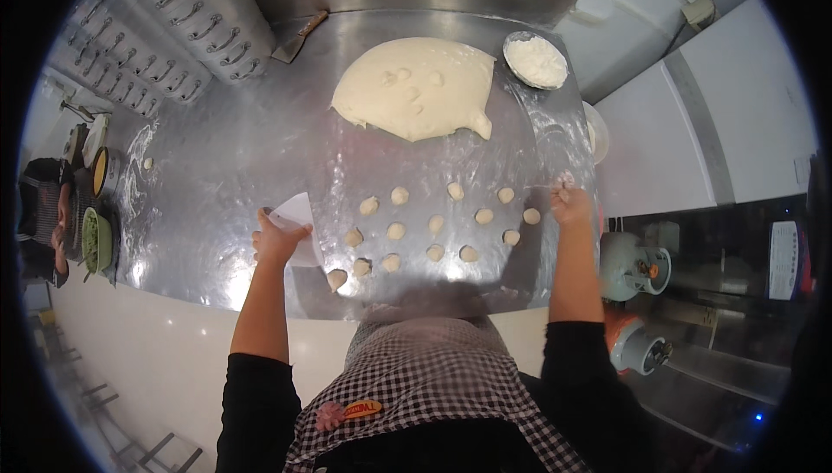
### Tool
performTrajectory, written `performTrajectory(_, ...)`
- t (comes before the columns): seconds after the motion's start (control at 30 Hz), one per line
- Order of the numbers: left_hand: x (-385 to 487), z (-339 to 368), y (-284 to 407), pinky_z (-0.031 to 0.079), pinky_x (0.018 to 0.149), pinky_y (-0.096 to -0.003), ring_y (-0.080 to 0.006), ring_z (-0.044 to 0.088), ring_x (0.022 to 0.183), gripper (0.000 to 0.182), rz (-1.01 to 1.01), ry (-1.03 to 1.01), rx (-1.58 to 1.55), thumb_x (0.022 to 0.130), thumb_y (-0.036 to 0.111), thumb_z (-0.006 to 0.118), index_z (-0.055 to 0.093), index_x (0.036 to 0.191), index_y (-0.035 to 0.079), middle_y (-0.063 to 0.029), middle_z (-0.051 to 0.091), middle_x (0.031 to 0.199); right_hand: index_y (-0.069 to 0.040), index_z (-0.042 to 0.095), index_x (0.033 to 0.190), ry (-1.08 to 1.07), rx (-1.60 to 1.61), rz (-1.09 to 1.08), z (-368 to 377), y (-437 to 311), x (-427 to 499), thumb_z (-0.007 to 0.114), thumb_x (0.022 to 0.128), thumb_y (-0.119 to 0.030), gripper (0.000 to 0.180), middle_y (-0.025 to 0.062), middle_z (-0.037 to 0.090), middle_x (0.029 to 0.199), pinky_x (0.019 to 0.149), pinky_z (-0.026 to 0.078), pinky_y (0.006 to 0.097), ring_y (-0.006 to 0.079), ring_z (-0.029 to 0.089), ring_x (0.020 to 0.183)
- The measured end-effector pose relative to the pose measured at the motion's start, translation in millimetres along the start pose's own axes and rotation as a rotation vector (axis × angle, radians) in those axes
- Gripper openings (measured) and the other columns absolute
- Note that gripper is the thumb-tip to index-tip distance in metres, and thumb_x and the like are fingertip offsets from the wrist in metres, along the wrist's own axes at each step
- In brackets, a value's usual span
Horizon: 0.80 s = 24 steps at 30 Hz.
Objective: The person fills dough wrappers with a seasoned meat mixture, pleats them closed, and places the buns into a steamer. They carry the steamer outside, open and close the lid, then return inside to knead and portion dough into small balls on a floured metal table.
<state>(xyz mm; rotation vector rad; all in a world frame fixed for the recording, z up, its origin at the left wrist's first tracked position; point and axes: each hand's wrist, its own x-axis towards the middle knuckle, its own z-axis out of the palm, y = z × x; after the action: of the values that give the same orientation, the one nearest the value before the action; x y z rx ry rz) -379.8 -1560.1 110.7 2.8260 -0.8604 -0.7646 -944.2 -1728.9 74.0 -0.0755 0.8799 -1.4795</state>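
Observation:
My left hand point(278, 239) grips a white plastic dough scraper point(302, 229) just above the steel worktop, left of the dough pieces. At the right edge of the worktop point(221, 148) is my right hand point(571, 200), with white flour at its curled, slightly blurred fingers; whether it holds anything is unclear. Between my hands lie several small dough balls point(435, 224), spread in loose rows. Beyond them rests a large slab of pale dough point(416, 86) with a few small lumps or dents on top. A bowl of flour point(536, 62) stands at the far right corner.
A metal bench scraper with a wooden handle point(300, 37) lies at the back, beside handled metal drawers or steamers point(214, 31). At the left are a green bowl of chopped greens point(96, 240), a round pan point(104, 172) and another person point(49, 219). Gas cylinders point(624, 265) stand at the right.

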Motion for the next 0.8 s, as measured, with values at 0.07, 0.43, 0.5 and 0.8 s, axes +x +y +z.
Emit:
performTrajectory(0.07, 16, 8, -24, 0.048, 0.094, -0.0428, -0.0335, 0.056, 0.118, 0.091, 0.135, -0.002, -0.337, 0.077, 0.035, 0.084, 0.034, 0.145, 0.000, -0.0237, 0.052, 0.131, 0.001, 0.069, 0.105, -0.182, -0.713, -0.418, 17, 61, -48, 0.052, 0.099, -0.006, 0.020, 0.0109, 0.067, 0.102, 0.076, 0.053, 0.0303, 0.0242, 0.063, 0.092)
performTrajectory(0.43, -20, 26, -223, 0.054, 0.077, -0.0329, -0.0195, 0.063, 0.095, 0.038, 0.062, -0.195, -1.040, 0.101, 0.020, 0.061, 0.047, 0.127, -0.004, -0.0134, 0.064, 0.108, 0.002, 0.059, 0.129, -0.135, -0.712, -0.409, 3, 141, -116, 0.055, 0.091, 0.002, 0.038, 0.0147, 0.064, 0.124, 0.099, 0.051, 0.0368, 0.0282, 0.062, 0.113)
performTrajectory(0.5, -37, 33, -239, 0.054, 0.078, -0.0332, -0.0200, 0.063, 0.096, 0.040, 0.053, -0.230, -1.014, 0.101, 0.021, 0.061, 0.046, 0.128, -0.004, -0.0144, 0.064, 0.109, 0.000, 0.057, 0.133, -0.028, -0.750, -0.380, 6, 134, -128, 0.055, 0.092, -0.002, 0.041, 0.0154, 0.064, 0.126, 0.102, 0.048, 0.0377, 0.0298, 0.061, 0.116)
performTrajectory(0.8, -65, 90, -87, 0.053, 0.069, -0.0338, -0.0199, 0.063, 0.084, 0.038, -0.002, 0.002, -0.812, 0.097, 0.016, 0.064, 0.047, 0.125, -0.003, -0.0163, 0.067, 0.102, 0.005, 0.047, 0.140, 0.453, -1.290, -0.719, -18, 91, -116, 0.058, 0.091, -0.006, 0.052, 0.0231, 0.048, 0.145, 0.114, 0.035, 0.0429, 0.0376, 0.046, 0.134)
